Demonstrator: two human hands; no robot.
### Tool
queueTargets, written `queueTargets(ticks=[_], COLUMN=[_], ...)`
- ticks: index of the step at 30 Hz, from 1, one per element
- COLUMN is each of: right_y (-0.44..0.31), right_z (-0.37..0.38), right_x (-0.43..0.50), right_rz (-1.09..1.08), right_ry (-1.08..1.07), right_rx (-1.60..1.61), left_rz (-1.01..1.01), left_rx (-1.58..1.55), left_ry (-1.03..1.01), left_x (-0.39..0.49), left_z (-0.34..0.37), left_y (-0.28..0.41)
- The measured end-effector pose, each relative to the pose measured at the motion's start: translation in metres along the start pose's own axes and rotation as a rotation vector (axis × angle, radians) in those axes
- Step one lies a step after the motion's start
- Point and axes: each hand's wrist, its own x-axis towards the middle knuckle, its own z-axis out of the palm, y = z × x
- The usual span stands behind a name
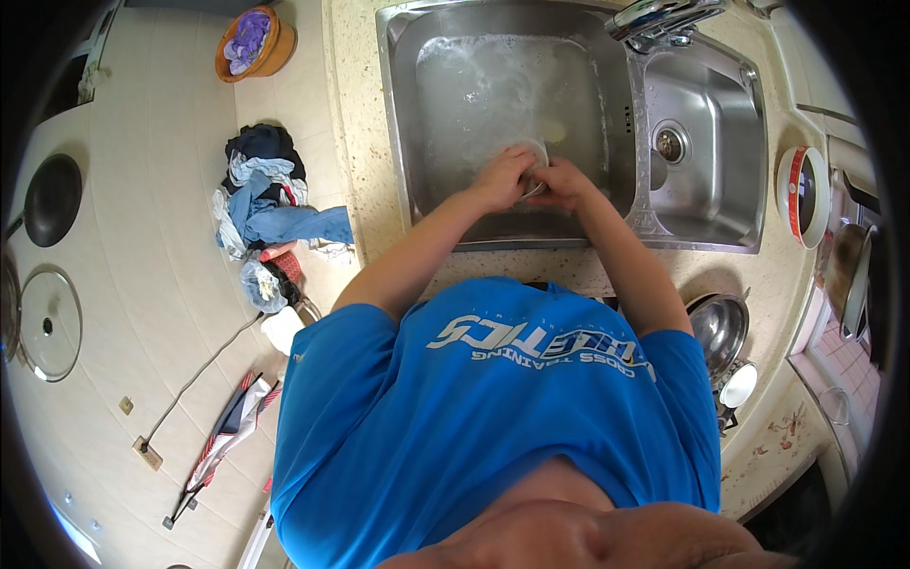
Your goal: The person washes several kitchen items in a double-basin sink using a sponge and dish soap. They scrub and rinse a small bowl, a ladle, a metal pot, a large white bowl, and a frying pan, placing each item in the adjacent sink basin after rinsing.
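Both my hands are in the large basin of a stainless-steel sink (pixel 512 235), over cloudy, slightly foamy water (pixel 490 92). Between them is a pale round dish (pixel 539 152), probably a bowl, tilted on its side. My left hand (pixel 506 178) grips it from the left, with the fingers over its upper edge. From the right, my right hand (pixel 564 183) holds the lower part of its rim, and its fingertips are hidden. A pale yellowish round patch (pixel 553 130) shows in the water just beyond the dish; I cannot tell what it is.
A chrome faucet (pixel 661 21) overhangs the divider beside the small basin (pixel 700 192). At right on the speckled counter (pixel 370 142) stand a white dish with a red band (pixel 803 198), a metal pan (pixel 721 331) and a white cup (pixel 739 384). Clothes (pixel 263 206) lie piled at left.
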Motion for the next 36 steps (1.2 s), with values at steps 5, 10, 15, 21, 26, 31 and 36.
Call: queueTargets(ticks=[5,10,15,21,26,31,36], right_y=[-0.022,-0.010,-0.021,-0.022,-0.035,-0.071,-0.033], right_z=[0.036,0.041,0.047,0.046,0.041,0.043,0.015], right_x=[-0.025,-0.001,-0.011,-0.034,-0.059,-0.071,-0.035], right_rz=[-0.421,-0.972,-1.090,-1.188,-0.790,-0.485,-0.878], right_ry=[0.448,0.712,0.769,0.571,0.501,0.296,0.193], right_rx=[-0.274,-0.585,-0.364,-0.405,-0.903,-1.314,-0.286], left_rz=[-0.032,-0.641,-0.938,-0.865,-0.456,-0.246,-0.822], left_rx=[0.480,-0.355,-1.441,-1.405,-0.327,0.319,-1.166], left_ry=[-0.071,-0.152,0.230,0.226,0.404,0.247,0.435], left_x=[0.022,0.034,0.023,0.027,0.030,0.024,0.019], left_z=[-0.036,-0.012,-0.021,-0.028,-0.047,-0.051,-0.027], left_y=[0.021,-0.005,0.065,0.037,0.013,0.057,0.022])
